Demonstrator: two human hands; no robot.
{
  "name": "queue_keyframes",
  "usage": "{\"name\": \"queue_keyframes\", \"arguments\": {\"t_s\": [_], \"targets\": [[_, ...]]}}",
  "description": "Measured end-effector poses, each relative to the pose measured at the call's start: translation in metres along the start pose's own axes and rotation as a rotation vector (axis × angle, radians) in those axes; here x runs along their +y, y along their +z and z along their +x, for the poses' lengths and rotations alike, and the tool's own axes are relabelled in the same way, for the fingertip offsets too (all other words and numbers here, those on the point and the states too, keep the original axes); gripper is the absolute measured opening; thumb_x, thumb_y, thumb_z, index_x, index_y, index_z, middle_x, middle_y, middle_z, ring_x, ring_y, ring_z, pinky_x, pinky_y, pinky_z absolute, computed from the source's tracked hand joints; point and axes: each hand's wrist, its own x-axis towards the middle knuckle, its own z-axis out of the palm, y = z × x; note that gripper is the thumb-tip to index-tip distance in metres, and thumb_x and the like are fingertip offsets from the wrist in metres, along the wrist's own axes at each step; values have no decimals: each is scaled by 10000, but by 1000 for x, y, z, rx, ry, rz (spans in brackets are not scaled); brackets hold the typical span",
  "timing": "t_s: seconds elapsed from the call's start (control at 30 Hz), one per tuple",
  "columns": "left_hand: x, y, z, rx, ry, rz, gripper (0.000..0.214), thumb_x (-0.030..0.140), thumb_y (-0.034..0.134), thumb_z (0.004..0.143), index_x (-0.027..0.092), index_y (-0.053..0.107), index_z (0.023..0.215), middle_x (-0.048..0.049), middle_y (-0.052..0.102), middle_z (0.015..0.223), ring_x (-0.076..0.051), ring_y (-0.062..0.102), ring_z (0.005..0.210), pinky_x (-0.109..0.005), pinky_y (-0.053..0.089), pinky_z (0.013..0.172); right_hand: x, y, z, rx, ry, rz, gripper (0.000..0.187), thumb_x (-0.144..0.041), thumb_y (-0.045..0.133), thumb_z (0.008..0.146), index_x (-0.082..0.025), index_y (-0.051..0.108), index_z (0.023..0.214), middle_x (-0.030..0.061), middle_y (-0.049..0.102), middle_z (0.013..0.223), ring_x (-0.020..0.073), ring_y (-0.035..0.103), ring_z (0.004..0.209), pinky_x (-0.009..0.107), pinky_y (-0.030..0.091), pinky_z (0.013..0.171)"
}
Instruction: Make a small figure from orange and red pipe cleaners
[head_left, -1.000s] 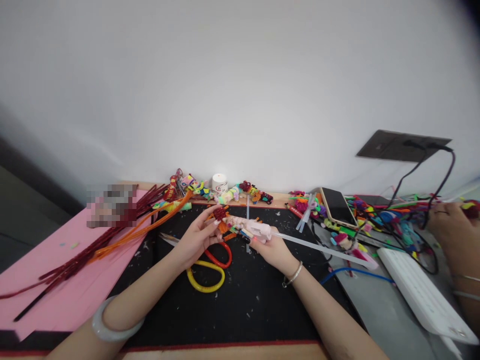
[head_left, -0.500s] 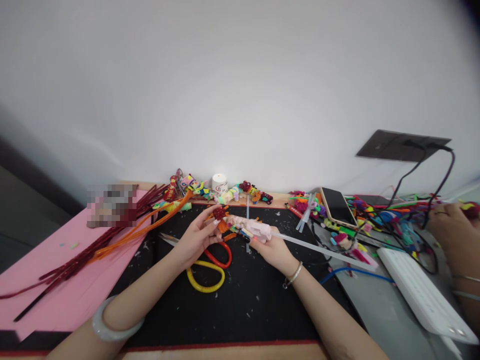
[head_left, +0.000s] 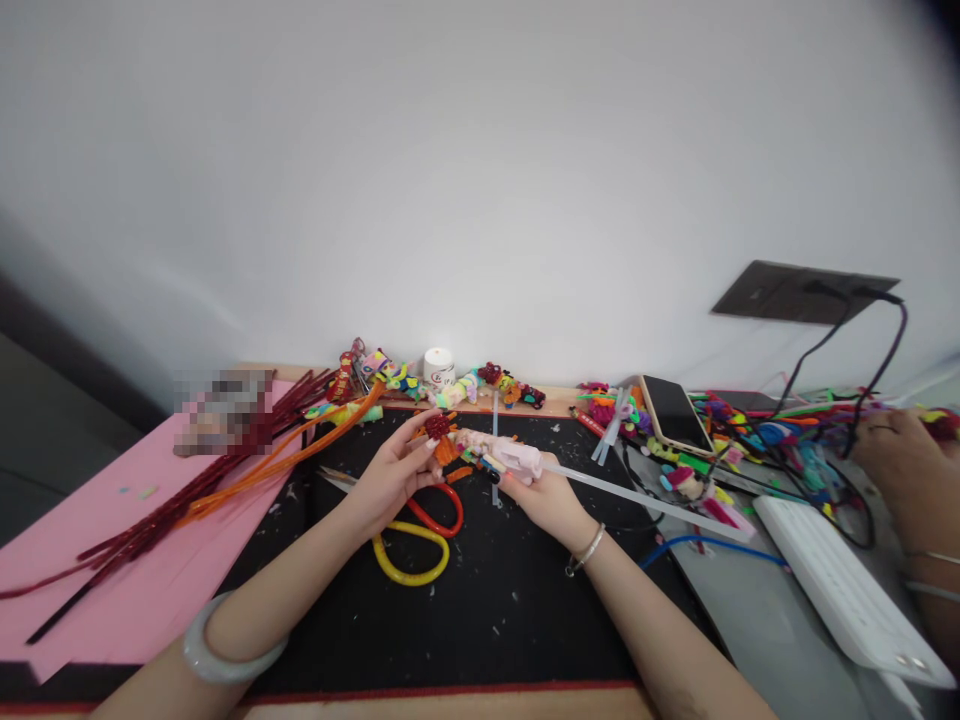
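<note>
My left hand (head_left: 397,465) pinches a small dark red and orange pipe-cleaner piece (head_left: 438,428) between thumb and fingers. In my right hand (head_left: 551,500) is a pale pink hot glue gun (head_left: 517,460), its nozzle pointing left at the pipe-cleaner piece. Whether the tip touches the piece I cannot tell. A long translucent glue stick (head_left: 645,497) sticks out of the gun's back end, to the right. Below my left hand lie scissors (head_left: 411,578) with a yellow and a red handle loop, on the black mat (head_left: 480,640).
Dark red and orange pipe cleaners (head_left: 217,490) lie on a pink sheet (head_left: 90,560) at left. Along the wall stand a white spool (head_left: 439,368) and colourful figures. To the right are a phone (head_left: 679,415), a white power strip (head_left: 847,590), cables and another person's hand (head_left: 896,455).
Almost nothing differs. Both hands keep their hold, with the glue gun and the pipe-cleaner piece in nearly the same place.
</note>
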Motion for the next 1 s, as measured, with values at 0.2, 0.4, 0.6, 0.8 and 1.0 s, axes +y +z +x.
{"name": "queue_keyframes", "arguments": {"t_s": [0.2, 0.4, 0.6, 0.8, 1.0], "targets": [[1, 1, 0, 3, 2, -1, 586, 291, 691, 764, 251, 462, 1301, 31, 560, 660, -86, 552, 588, -225, 500, 638, -1, -1, 0, 5, 0, -4, 203, -255, 567, 809, -187, 697, 948, 46, 712, 901, 188, 646, 773, 291, 516, 755], [2, 1, 0, 6, 4, -19, 594, 289, 710, 742, 257, 482, 1290, 33, 555, 657, -86, 551, 578, -226, 501, 627, 1, -2, -1, 11, -15, 4, 265, -244, 563, 813, -211, 686, 1046, 52, 704, 1053, 228, 654, 938, 340, 510, 859], [3, 2, 0, -10, -3, -13, 606, 291, 699, 755, 254, 461, 1311, 31, 560, 650, -80, 542, 576, -219, 494, 629, 0, -3, -1, 23, -2, -3, 286, -241, 579, 794, -202, 683, 1057, 61, 709, 1061, 252, 645, 991, 381, 497, 900], [5, 4, -1, -10, -23, 12, 618, 318, 685, 763, 270, 428, 1322, 45, 540, 666, -89, 569, 571, -221, 510, 588, 0, -2, 0, 24, -1, 32, 277, -243, 577, 797, -197, 681, 1050, 64, 702, 1082, 245, 639, 1015, 380, 490, 915], [3, 3, 0, 18, -65, 1, 475, 326, 689, 760, 253, 472, 1176, -2, 617, 836, -148, 668, 678, -278, 555, 635, 0, -2, 0, 29, -16, 28, 291, -270, 573, 805, -208, 681, 1069, 57, 704, 1082, 250, 637, 1023, 378, 499, 908]]}}
